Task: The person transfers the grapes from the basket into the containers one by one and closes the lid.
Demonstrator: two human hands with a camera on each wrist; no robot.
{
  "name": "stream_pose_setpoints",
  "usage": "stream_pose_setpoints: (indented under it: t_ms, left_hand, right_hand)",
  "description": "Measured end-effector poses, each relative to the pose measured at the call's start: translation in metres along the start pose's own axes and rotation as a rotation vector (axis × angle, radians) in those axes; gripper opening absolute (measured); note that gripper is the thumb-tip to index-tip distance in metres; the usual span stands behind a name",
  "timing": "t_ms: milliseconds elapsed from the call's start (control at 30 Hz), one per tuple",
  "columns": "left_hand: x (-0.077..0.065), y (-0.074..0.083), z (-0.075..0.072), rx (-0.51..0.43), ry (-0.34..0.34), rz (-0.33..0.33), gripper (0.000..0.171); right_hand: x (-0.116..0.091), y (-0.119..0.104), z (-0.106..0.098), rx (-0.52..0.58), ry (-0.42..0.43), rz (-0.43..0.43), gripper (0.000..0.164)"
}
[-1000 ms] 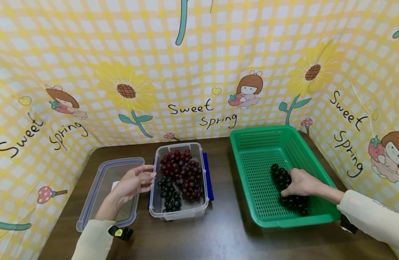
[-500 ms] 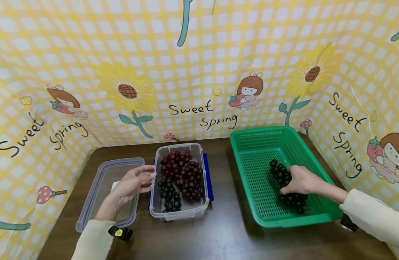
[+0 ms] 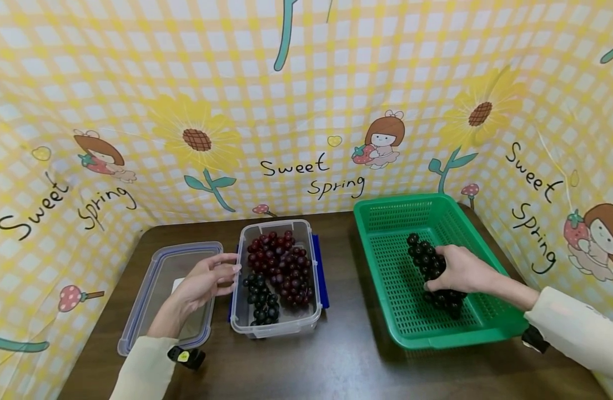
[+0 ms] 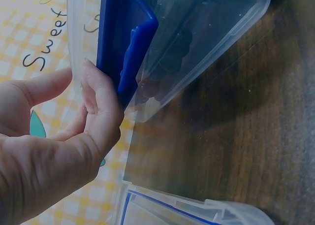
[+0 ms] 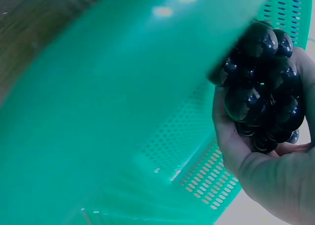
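Note:
In the basket my right hand [image 3: 463,270] grips a bunch of black grapes [image 3: 426,261], thumb on one side and fingers on the other. The bunch hangs down below the hand, and in the right wrist view its glossy dark grapes [image 5: 266,92] fill the palm. My left hand [image 3: 206,283] is at the left rim of a clear plastic container [image 3: 306,325], its thumb and fingertips holding the rim beside a blue latch [image 4: 125,38]. Inside the container lie red grapes [image 3: 281,261] and a smaller bunch of black grapes [image 3: 261,300].
The green perforated basket [image 3: 386,300] stands at the right of the brown table [image 3: 336,355]. A clear lid [image 3: 161,278] with a blue seal lies at the left, partly under my left forearm. A checked cloth [image 3: 296,111] walls the table's back and sides.
My right hand has raised the black grapes slightly and shifted them left and away from me within the basket. The left hand stays at the container's rim.

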State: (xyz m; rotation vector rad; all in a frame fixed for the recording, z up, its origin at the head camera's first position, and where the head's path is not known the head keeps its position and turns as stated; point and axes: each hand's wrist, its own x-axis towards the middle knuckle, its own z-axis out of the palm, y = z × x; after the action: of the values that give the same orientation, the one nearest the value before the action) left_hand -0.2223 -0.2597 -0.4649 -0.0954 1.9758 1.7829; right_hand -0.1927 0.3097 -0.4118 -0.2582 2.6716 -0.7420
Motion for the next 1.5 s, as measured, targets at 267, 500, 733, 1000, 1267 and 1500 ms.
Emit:
stream_pose_setpoints:
  t_ms: [267,500,733,1000,1267,1500]
  left_hand:
    - [0.001,0.000,0.000,0.006,-0.001,0.018,0.064]
    - [0.001,-0.001,0.001,0.004,-0.006,0.011,0.065]
    - [0.001,0.000,-0.001,0.001,0.002,0.020,0.063]
    - [0.001,-0.001,-0.002,0.002,-0.005,0.024,0.064]
    - [0.000,0.000,0.000,0.018,0.008,0.009,0.063]
    - [-0.001,0.002,0.001,0.020,0.009,0.005,0.064]
  right_hand:
    - [0.001,-0.018,-0.005,-0.045,0.082,-0.061,0.105]
    - [0.000,-0.037,-0.009,-0.064,0.136,-0.104,0.111]
    - [-0.001,-0.061,-0.013,-0.040,0.156,-0.142,0.110]
    - [0.003,-0.087,-0.006,0.011,0.123,-0.172,0.108]
    - [0.014,-0.114,0.004,0.044,0.106,-0.248,0.091]
    - [0.028,-0.146,0.017,0.100,0.068,-0.312,0.087]
